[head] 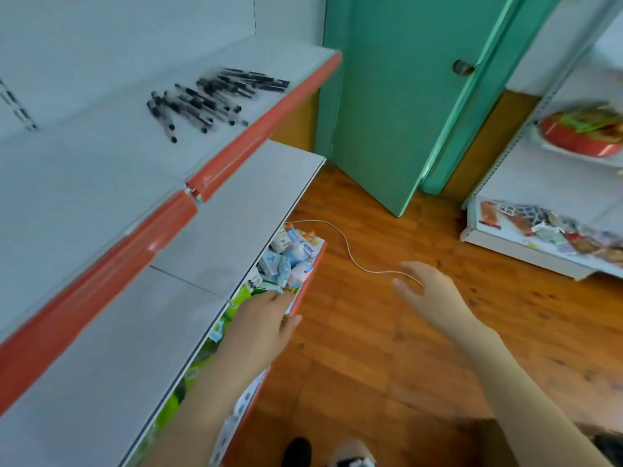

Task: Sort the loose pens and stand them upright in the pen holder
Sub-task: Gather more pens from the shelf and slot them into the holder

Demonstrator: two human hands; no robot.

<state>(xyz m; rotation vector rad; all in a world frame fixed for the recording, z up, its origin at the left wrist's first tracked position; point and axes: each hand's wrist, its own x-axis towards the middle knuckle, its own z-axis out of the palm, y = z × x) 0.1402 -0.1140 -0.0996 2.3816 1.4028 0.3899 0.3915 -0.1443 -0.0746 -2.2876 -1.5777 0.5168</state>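
Note:
Several loose black pens [209, 99] lie scattered on the upper white shelf [101, 156], near its far right end. No pen holder shows in view. My left hand [266, 318] hangs by the red front edge of the lowest shelf, fingers relaxed and holding nothing, well below the pens. My right hand [424, 291] floats over the wooden floor with fingers spread, also holding nothing. The frame is blurred.
A middle white shelf [215, 230] juts out below the pens. The lowest shelf holds small packets [290, 257]. A thin white cable [350, 251] lies on the floor. A green door [397, 96] stands open ahead. Another rack with goods [546, 230] is at right.

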